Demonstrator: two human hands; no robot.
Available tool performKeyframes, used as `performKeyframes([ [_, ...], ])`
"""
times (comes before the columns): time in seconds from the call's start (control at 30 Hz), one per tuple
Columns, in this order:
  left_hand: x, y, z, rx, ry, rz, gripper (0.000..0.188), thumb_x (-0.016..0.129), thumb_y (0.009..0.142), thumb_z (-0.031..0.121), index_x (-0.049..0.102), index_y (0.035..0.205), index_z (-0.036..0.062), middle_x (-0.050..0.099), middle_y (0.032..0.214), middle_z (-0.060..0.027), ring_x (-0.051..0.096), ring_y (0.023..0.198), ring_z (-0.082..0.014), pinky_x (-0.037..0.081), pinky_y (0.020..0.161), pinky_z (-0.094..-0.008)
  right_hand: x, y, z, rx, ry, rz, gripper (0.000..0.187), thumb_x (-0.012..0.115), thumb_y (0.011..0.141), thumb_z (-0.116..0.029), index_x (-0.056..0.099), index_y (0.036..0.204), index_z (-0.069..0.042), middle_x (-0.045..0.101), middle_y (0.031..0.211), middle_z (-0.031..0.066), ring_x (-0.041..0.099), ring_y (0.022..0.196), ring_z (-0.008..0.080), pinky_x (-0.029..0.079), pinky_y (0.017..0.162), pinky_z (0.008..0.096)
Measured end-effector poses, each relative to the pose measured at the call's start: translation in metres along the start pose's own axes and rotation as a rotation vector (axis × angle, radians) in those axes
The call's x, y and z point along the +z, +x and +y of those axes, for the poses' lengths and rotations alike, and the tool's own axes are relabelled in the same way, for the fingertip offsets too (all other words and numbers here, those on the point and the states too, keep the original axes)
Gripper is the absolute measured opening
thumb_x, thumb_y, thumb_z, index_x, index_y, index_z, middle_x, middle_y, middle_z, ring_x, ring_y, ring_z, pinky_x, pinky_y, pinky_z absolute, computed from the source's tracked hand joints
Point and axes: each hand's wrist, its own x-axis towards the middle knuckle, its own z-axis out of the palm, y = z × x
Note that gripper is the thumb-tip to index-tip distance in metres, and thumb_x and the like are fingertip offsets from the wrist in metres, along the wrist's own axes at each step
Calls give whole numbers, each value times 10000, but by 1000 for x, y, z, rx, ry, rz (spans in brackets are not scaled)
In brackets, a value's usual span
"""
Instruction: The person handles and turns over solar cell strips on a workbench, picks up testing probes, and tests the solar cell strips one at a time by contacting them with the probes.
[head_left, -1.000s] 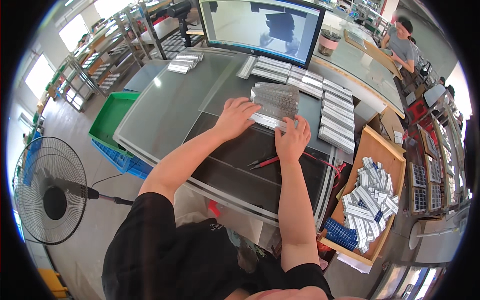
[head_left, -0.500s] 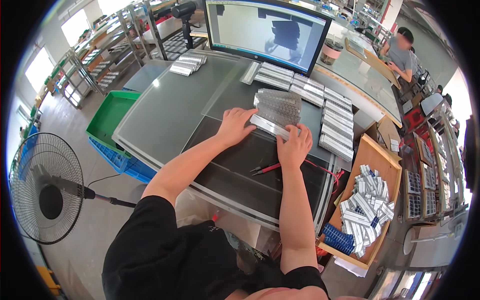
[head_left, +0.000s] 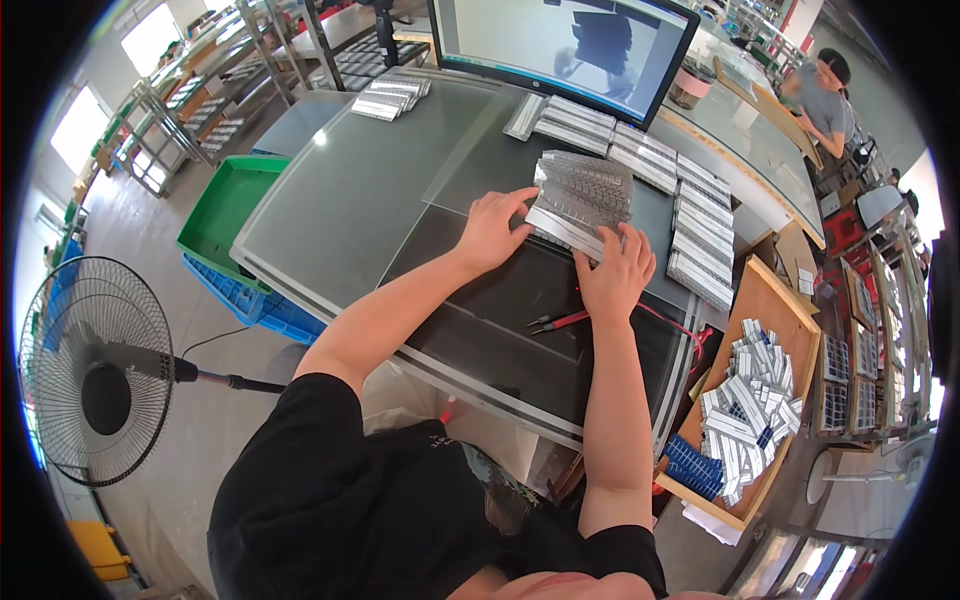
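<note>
Since the earlier frames both hands have stayed on the near edge of the grey tray stack, with only slight shifts of the fingers. Nearest the body, the red-handled tool (head_left: 558,321) lies loose on the dark mat (head_left: 500,310) of the counter (head_left: 330,215). Just beyond it, the right hand (head_left: 613,275) rests spread and flat, fingertips pressing the near right corner of the tray stack (head_left: 583,197); the left hand (head_left: 490,230) curls loosely against the stack's near left corner, thumb extended, gripping nothing closed. The stack lies mid-counter, slightly skewed. Squaring it well likely calls for even pressure from both hands along the near edge, so the thin trays do not fan. Farther off lie rows of similar trays (head_left: 700,235), then the monitor (head_left: 560,45). A wooden box (head_left: 775,300) of small parts stands to the right.
</note>
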Motion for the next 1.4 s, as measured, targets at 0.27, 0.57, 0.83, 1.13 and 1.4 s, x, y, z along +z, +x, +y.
performKeyframes([
  [0.27,-3,6,12,-162,-327,-56,486,622,752,117,503,1223,108,615,962,-57,552,932,-243,436,796,-358,-2,1,-5,-11,4,-61,395,746,667,-239,615,1029,-146,455,1220,53,368,1214,304,246,1038,487],
  [0.57,-19,8,21,-280,-413,-158,476,603,779,79,490,1241,100,621,946,-70,573,821,-187,460,745,-294,-5,3,-11,-69,84,-23,559,742,679,-247,526,1182,-131,510,1174,55,429,1166,270,302,1007,429],
  [0.83,-23,-5,18,-204,-480,-131,436,592,801,65,517,1229,106,603,961,-58,560,792,-147,466,732,-274,-8,8,-16,-100,123,-138,535,729,694,-219,535,1186,-137,597,1043,32,506,1038,244,360,938,395],
  [1.13,-22,-10,9,-163,-495,-144,301,629,826,103,592,1121,63,606,947,-39,554,693,-93,476,664,-242,-9,7,-21,-286,219,-95,305,708,717,-169,613,1002,-115,620,810,32,553,824,228,367,889,373],
  [1.4,-25,-11,18,-248,-511,-206,212,659,833,163,631,994,28,620,761,-17,525,628,-69,442,580,-231,-7,4,-25,-247,299,-54,249,727,713,-194,622,917,-100,618,805,44,555,818,237,375,868,372],
])
